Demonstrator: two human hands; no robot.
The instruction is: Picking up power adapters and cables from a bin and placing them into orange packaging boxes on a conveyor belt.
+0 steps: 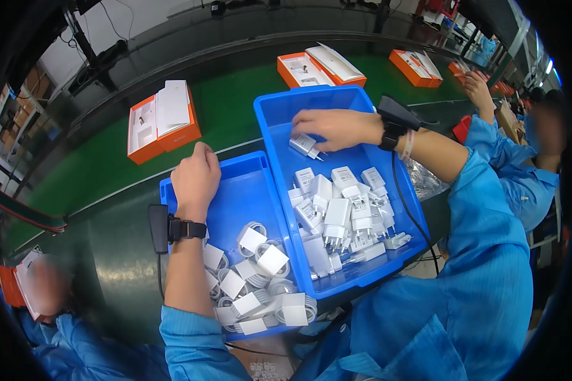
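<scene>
My right hand (337,127) reaches into the far part of the right blue bin (265,130). Its curled fingers grip a white charger plug (305,146), prongs pointing right. Below, in the same bin, lies a heap of white charger plugs (337,216). My left hand (196,180) is above the far left edge of the left blue bin (235,164), fingers curled down; whatever they may hold is hidden. Coiled white cables with paper wraps (254,273) fill that bin's near half. Both my wrists carry black strapped devices with cords.
Open orange boxes with white trays stand on the green conveyor belt: one at left (162,122), one behind the right bin (321,66), another farther right (416,68). Co-workers in blue flank me; the right one's hand (478,92) is over the belt. A cord hangs across the right bin's edge.
</scene>
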